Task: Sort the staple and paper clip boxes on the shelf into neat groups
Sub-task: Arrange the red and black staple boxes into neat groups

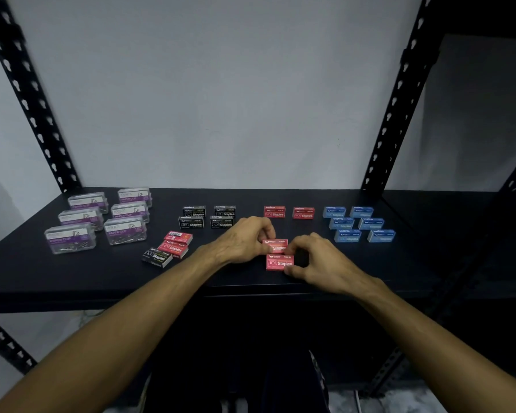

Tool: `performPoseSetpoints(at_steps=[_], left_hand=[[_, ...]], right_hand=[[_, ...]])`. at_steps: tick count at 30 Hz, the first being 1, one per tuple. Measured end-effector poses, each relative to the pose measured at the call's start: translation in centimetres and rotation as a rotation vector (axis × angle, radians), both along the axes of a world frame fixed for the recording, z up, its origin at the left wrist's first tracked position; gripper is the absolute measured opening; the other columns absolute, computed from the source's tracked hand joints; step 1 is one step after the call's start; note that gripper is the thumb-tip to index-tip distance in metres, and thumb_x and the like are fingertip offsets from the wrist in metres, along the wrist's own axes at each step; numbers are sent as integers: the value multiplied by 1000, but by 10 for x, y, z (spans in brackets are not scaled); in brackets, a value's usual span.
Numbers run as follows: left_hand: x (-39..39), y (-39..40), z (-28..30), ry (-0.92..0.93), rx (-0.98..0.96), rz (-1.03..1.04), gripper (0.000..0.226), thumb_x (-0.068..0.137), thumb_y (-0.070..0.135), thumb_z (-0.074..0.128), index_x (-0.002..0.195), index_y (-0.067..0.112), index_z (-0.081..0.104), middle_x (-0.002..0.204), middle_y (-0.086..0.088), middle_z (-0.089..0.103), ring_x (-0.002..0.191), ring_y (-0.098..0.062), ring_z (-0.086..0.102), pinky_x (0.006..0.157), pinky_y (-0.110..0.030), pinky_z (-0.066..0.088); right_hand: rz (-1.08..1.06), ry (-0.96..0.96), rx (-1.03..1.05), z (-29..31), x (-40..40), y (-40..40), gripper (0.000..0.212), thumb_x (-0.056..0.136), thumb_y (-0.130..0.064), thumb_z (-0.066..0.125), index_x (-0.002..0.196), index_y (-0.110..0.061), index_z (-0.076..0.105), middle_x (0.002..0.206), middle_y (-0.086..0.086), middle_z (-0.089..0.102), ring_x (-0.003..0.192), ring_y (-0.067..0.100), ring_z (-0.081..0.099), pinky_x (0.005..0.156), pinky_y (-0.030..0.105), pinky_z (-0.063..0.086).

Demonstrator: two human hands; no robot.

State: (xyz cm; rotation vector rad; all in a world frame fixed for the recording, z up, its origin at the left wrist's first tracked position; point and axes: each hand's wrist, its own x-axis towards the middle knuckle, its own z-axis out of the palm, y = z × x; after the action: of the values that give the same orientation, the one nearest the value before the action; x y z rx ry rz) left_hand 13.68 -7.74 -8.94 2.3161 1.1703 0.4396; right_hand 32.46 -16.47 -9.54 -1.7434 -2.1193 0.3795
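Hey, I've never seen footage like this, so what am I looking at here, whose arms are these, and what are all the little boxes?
There is one picture, from a camera worn on a person's head, looking down at their own bare arms. No machine is involved. On a black shelf lie clear paper clip boxes at the left, black staple boxes, two red staple boxes at the back and blue staple boxes at the right. A mixed pile waits unsorted. The left hand pinches one red box; the right hand pinches a nearer red box.

Head-worn view — forward, downward (close) over the shelf (pixel 72 272)
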Motion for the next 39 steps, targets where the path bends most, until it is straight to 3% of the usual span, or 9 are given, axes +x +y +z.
performPoseSetpoints(at_steps=[8,13,16,22,26,33,39], left_hand=[[-8,0,-2,35,77,-1,24,86,10,71,106,21,64,80,14,56,65,0,51,62,-15,39],[-9,1,-1,66,86,-21,17,88,15,71,102,22,65,78,15,57,66,1,53,60,-14,38],[-8,3,-1,76,84,-20,14,88,18,71,101,22,67,77,16,57,67,2,52,60,-13,36],[-6,13,5,68,93,0,12,87,19,72,99,21,70,82,13,63,69,2,55,60,-10,36],[-1,21,10,51,113,29,9,88,17,72,97,19,72,76,14,61,65,1,55,59,-11,37],[15,41,13,56,106,73,11,86,20,75,97,19,73,84,8,66,72,-3,59,70,-23,46],[31,52,9,70,151,108,18,87,20,72,105,15,71,99,1,70,90,-17,65,84,-31,53]], right_hand=[[38,79,-20,4,-2,-3,27,79,-29,79,93,-31,56,89,-11,61,78,4,57,65,17,43],[95,-14,-2,5,-2,-2,34,84,-30,74,117,-30,63,94,-16,60,84,1,52,73,11,37],[113,-94,-2,3,-1,3,32,87,-36,69,118,-30,65,106,-10,63,94,5,48,84,25,42],[66,-128,91,14,8,10,18,89,-27,66,107,-25,67,81,-19,52,90,7,48,78,27,41],[-34,-147,142,24,25,28,13,90,-24,66,103,-22,66,87,-9,61,89,10,53,82,34,49],[-138,-361,233,36,46,65,19,90,-23,58,108,-22,61,95,2,65,102,24,52,88,37,40],[-93,-481,169,28,51,85,5,89,-21,55,90,-25,52,83,-3,57,98,23,49,87,36,33]])
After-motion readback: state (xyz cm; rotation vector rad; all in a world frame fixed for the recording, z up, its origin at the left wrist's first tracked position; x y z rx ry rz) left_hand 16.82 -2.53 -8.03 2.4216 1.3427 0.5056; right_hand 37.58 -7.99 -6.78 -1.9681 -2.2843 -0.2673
